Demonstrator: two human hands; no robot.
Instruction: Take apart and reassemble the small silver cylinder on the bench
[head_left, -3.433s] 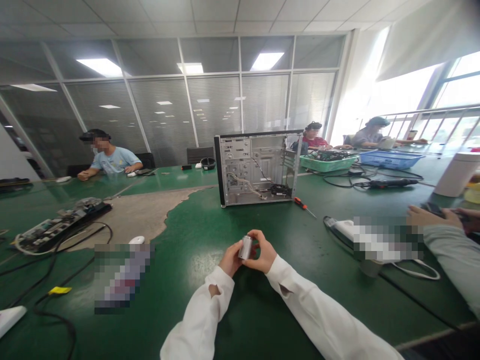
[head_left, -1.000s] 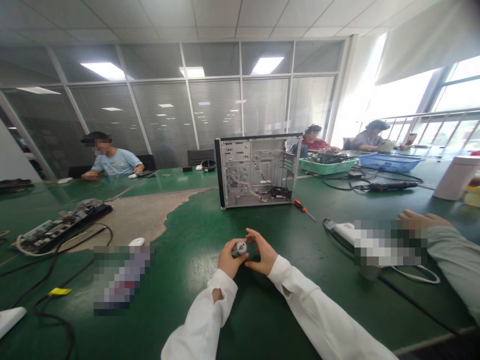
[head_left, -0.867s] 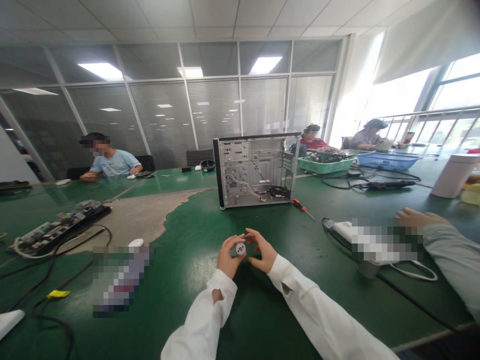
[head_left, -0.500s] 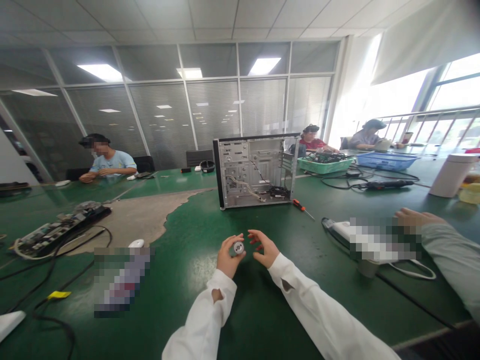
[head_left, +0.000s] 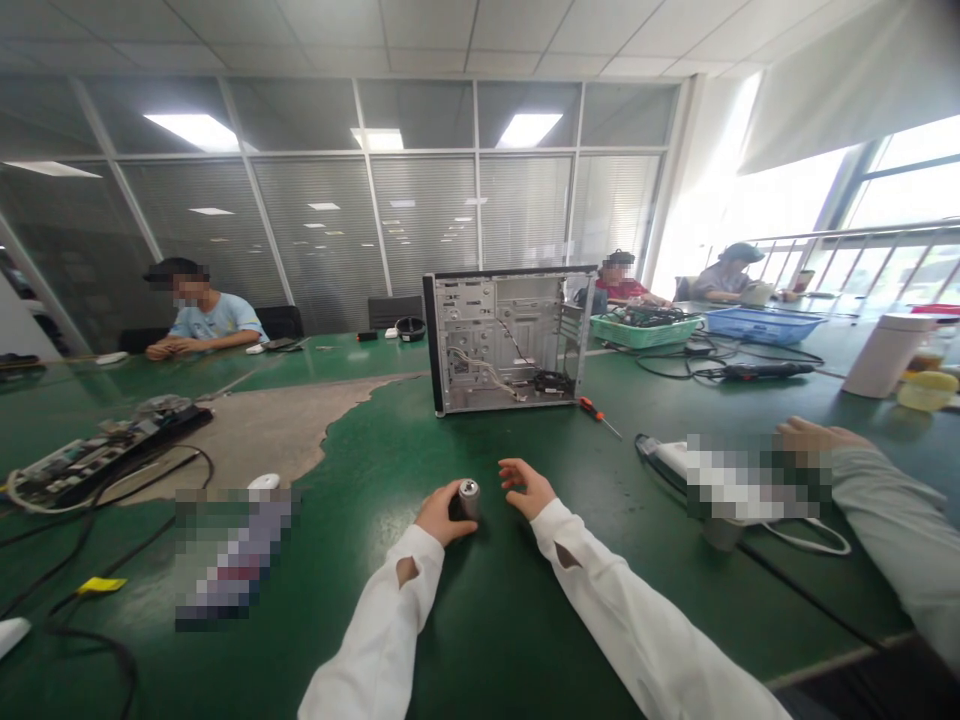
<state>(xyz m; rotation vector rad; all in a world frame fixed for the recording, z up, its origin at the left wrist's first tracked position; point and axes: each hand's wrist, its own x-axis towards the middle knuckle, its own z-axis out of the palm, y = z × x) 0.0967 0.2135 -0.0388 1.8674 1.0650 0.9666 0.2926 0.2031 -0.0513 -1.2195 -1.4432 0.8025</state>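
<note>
A small silver metal cylinder [head_left: 469, 496] stands upright within the grasp of my left hand [head_left: 441, 513], its thumb and fingers curled round the side. Its top face carries a dark mark or hole; the lower part is in shadow, so I cannot tell whether it touches the table. To its right, apart from it, my right hand [head_left: 529, 490] is open, with fingers bent and spread and nothing in them. Beyond both hands is an opened computer case [head_left: 510, 340], its side panel off and cables inside. An orange-handled screwdriver [head_left: 592, 410] lies at its right corner.
A power strip [head_left: 112, 450] with loose cables lies on the left of the green table [head_left: 360, 620]. At right are a white device [head_left: 675, 458], a co-worker's sleeve [head_left: 885, 510], a pale bottle [head_left: 879, 355], a green basket [head_left: 652, 332] and a blue basket [head_left: 765, 325].
The cylinder has tipped from facing me end-on to upright and moved slightly left. My left hand has turned and drawn away from my right hand, which stays open and almost still.
</note>
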